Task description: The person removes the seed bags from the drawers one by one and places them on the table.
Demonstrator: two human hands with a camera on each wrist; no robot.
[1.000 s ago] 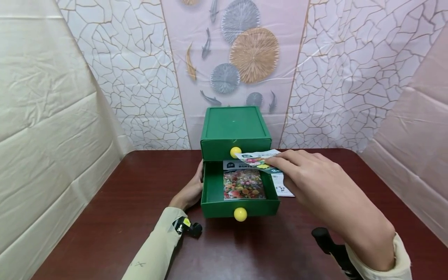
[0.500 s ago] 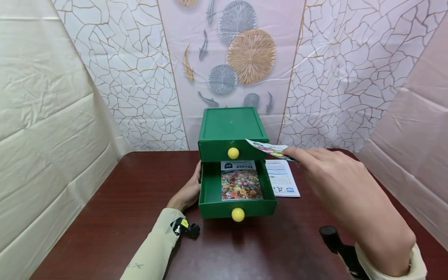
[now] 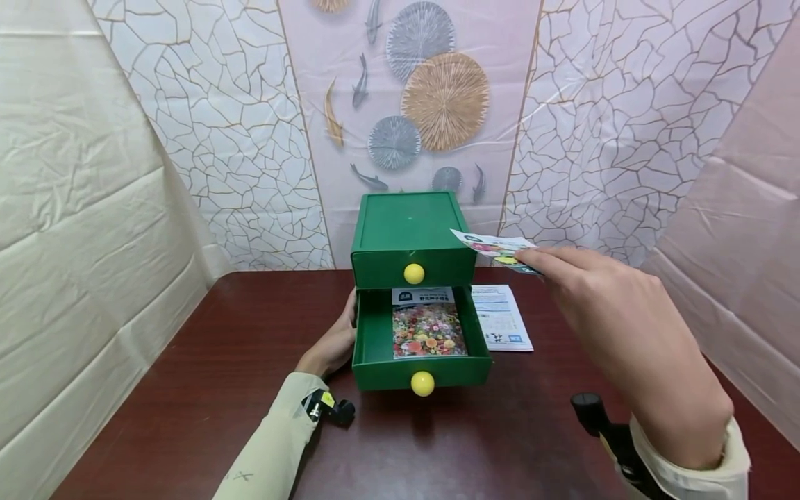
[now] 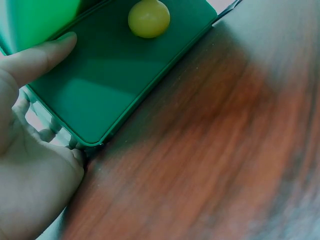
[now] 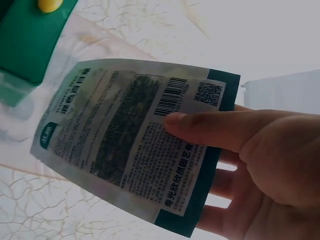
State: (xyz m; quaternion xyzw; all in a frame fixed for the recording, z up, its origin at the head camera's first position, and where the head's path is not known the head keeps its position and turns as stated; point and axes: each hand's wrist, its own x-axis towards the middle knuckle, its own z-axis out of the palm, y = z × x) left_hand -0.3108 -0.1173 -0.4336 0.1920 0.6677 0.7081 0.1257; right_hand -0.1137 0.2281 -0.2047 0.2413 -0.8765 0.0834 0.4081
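Observation:
A green two-drawer cabinet (image 3: 409, 222) with yellow knobs stands on the table. Its lower drawer (image 3: 375, 340) is pulled out, and a flower-printed seed packet (image 3: 428, 330) lies inside. My left hand (image 3: 334, 344) holds the cabinet's left side, its thumb (image 4: 45, 57) at the green front in the left wrist view. To the right, my right hand (image 3: 615, 305) pinches another seed packet (image 3: 496, 250) in the air. The right wrist view shows this packet's printed back with a barcode, the thumb (image 5: 200, 127) on that face and the fingers behind.
White printed packets (image 3: 501, 319) lie on the dark red table (image 3: 269, 333), right of the cabinet and partly hidden by it. A patterned backdrop (image 3: 250, 173) hangs behind, with pale cloth at both sides.
My right hand has moved right and up with its packet, away from the drawer, baring the white packets on the table. The left hand stays at the cabinet.

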